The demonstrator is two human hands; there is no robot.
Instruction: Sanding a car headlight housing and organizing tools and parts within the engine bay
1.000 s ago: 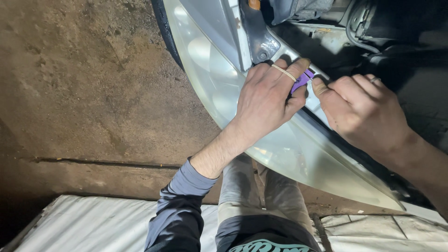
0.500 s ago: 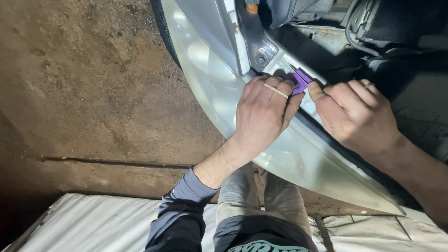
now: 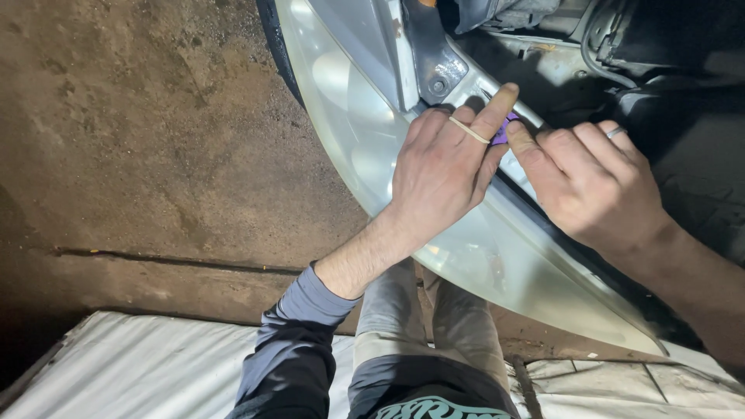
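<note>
I see my left hand (image 3: pixel 442 167) lying flat and open-fingered on the pale bumper panel (image 3: pixel 365 140), forefinger stretched along its upper edge. My right hand (image 3: pixel 590 182) pinches a small purple piece (image 3: pixel 508 128) at that edge, between both hands. Bare dirt floor (image 3: pixel 140 140) lies open to the left.

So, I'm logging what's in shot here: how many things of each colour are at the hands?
Pale silver: 1, the car panel under the left hand.
Purple: 1, a small piece between the left hand and the right hand.
Dark metal: 1, the bracket above the fingers.
Total: 3
</note>
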